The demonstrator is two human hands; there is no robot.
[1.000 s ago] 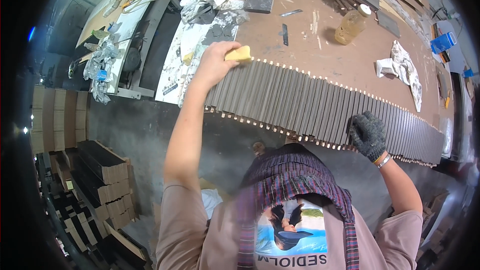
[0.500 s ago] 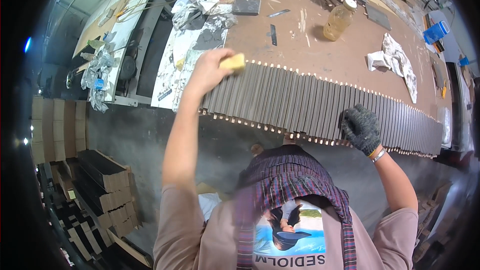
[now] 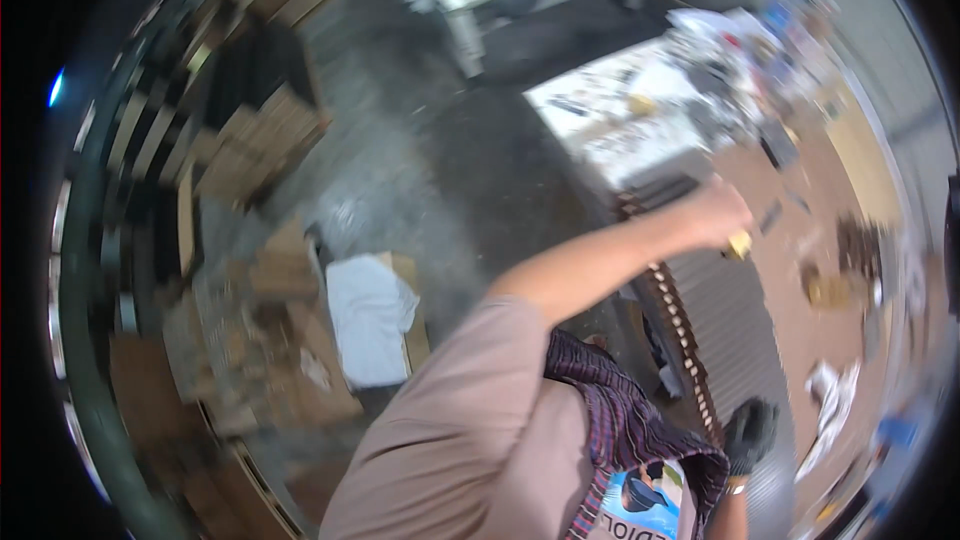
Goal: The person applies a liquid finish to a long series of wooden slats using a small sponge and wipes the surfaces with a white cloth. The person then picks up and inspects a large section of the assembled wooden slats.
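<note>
My bare left hand [image 3: 722,210] is closed on a yellow sponge [image 3: 738,245], at the far part of a long row of grey strips [image 3: 722,325]. The strips lie side by side on the brown-topped table, and pale peg-like ends stick out along the row's edges. Over the nearer part of the row is my right hand [image 3: 750,436] in a dark grey knitted glove. Its fingers are curled in, and whatever lies under them is hidden. Motion blurs much of the view.
Crumpled plastic and jars [image 3: 715,60] crowd the table's far end. A liquid-filled jar [image 3: 840,291] and a white cloth [image 3: 832,405] are right of the strips. On the floor to my left are stacked boards [image 3: 255,145], cardboard [image 3: 265,340] and a white cloth-like sheet [image 3: 370,320].
My view has swung left, bringing more floor and cardboard into sight and shifting the table to the right. The sponge stays in my left hand; the gloved hand is still at the strips.
</note>
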